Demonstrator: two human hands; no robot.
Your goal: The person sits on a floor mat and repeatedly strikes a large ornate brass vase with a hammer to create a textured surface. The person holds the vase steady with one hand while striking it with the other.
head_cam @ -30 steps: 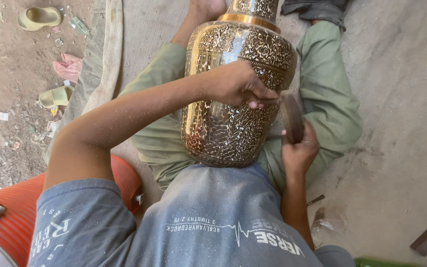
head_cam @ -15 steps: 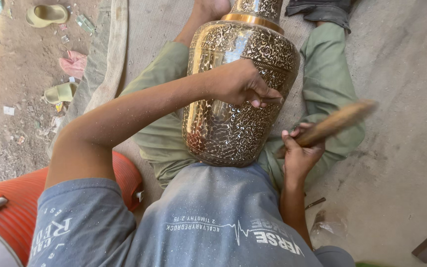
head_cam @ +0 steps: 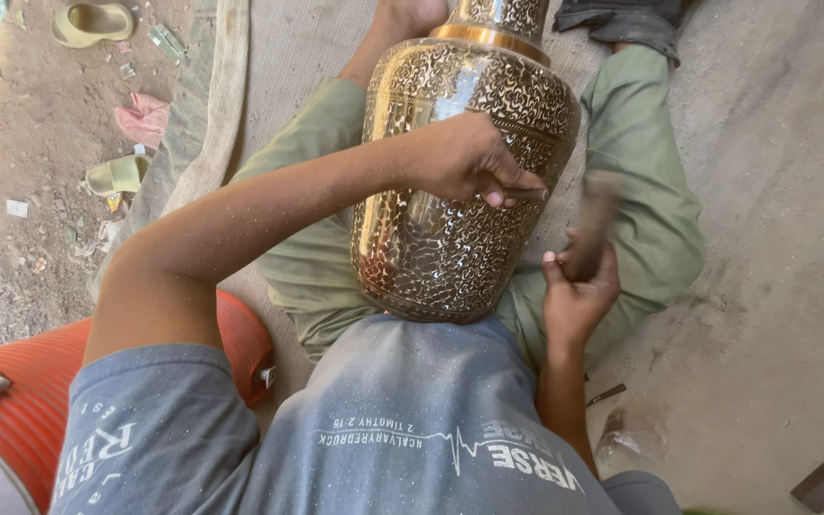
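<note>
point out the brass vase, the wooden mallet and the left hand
brass vase point(head_cam: 450, 248), head view, on its engraved lower belly
wooden mallet point(head_cam: 591, 224), head view, on the blurred shaft above the right hand
left hand point(head_cam: 464, 157), head view, on the back of the hand

Not much of that here from where I'm watching — just a small crumpled wrapper, greenish and shiny, on the dirt at top left, and a white paper scrap at the left edge — no signs, no screens.
</note>
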